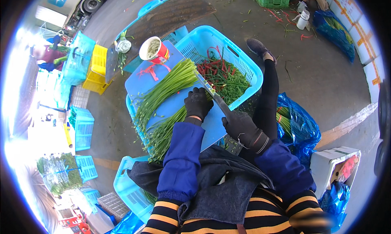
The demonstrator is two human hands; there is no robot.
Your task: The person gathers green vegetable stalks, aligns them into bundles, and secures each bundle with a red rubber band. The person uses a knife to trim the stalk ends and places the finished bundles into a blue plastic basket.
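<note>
My left hand point(198, 103), in a black glove, grips a bunch of green chive stems point(171, 119) near one end, on a blue cutting board point(209, 119). In my black-gloved right hand point(244, 128) is the handle of a knife point(205, 83). Its blade lies along the board's edge, close to the stem ends by my left fingers. A second, larger bunch of chives point(168, 89) rests on the board beyond my left hand. The board spans a light-blue plastic crate point(258, 72), which holds green trimmings and red ties point(224, 76).
A red-and-white paper cup point(162, 54) of pale bands stands at the board's far end, near red ties point(149, 72). Beyond is a dark wooden plank point(171, 17). Blue bags point(302, 124) lie to my right; crates point(84, 128) stand left, where another person point(50, 55) works.
</note>
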